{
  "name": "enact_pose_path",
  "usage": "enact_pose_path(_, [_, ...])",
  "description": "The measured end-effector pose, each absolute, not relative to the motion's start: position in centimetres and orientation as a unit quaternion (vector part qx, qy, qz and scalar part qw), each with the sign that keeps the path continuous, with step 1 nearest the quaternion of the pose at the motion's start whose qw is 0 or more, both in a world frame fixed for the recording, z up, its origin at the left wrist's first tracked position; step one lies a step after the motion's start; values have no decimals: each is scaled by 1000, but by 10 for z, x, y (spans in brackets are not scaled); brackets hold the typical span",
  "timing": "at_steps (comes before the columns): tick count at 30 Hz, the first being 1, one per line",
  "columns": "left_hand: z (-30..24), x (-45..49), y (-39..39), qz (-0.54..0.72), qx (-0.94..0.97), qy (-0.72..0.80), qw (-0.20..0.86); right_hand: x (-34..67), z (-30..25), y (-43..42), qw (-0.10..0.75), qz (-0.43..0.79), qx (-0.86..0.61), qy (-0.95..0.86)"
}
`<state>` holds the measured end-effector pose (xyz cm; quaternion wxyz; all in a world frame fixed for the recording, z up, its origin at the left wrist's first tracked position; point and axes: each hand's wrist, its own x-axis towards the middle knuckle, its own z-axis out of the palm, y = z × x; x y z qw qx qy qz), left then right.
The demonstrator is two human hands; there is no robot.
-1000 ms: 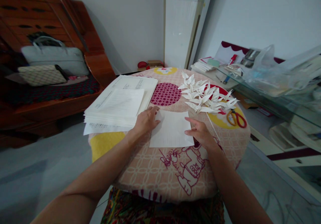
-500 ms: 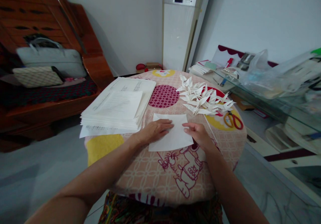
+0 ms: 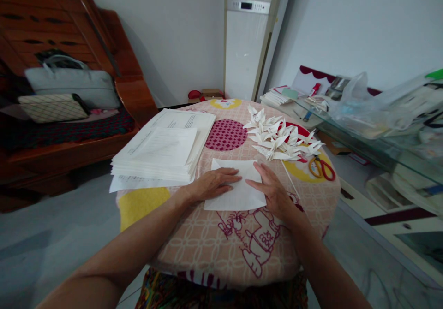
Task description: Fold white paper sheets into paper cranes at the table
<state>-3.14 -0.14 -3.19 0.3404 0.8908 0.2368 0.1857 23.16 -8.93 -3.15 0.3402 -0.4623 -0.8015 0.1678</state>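
Note:
A nearly square sheet of white paper (image 3: pixel 238 198) lies flat on the round table in front of me. My left hand (image 3: pixel 216 183) rests on its left part, fingers stretched out. On the right side of the sheet lies my right hand (image 3: pixel 272 189), its thumb and fingers spread over the edge. Beyond it sits a cluster of folded white paper cranes (image 3: pixel 277 138). To the left stands a thick stack of printed paper sheets (image 3: pixel 155 150), with a smaller cut sheet (image 3: pixel 173 145) on top.
Red-handled scissors (image 3: pixel 321 168) lie near the table's right edge. A patterned cloth (image 3: pixel 194 249) covers the table. A glass-topped cabinet (image 3: pixel 367 147) with plastic bags stands to the right. At the left, a wooden bench (image 3: pixel 134 87) holds a grey handbag (image 3: pixel 74 85).
My right hand has gone from curled fingers at the sheet's right edge to spread fingers lying on the paper. My left hand's fingers have spread slightly; the sheet stays in place.

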Motion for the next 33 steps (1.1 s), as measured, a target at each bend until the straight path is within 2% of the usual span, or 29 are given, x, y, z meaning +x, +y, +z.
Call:
enact_pose_path(4, [-31,-32,-1,173,900,220,333,237,-36,-93,270,182,-420,-847])
enact_pose_path(9, [-18,-34,-4,167,899,149,377,249,-43,-98,307,230,-410,-828])
enact_pose_path(14, [1,-43,-7,146,836,151,507,249,-30,-97,352,304,-431,-773])
enact_pose_path(18, [8,-55,-4,115,754,152,629,248,-19,-88,328,357,-519,-704])
enact_pose_path(20, [8,-59,-3,110,726,174,656,247,-17,-81,325,383,-543,-673])
enact_pose_path(25, [-6,-55,0,133,741,270,600,243,-19,-61,362,432,-560,-607])
enact_pose_path(27, [-15,-51,2,165,700,318,618,242,-22,-54,361,429,-574,-596])
enact_pose_path(33, [-36,-41,5,294,602,431,605,238,-34,-40,357,319,-645,-596])
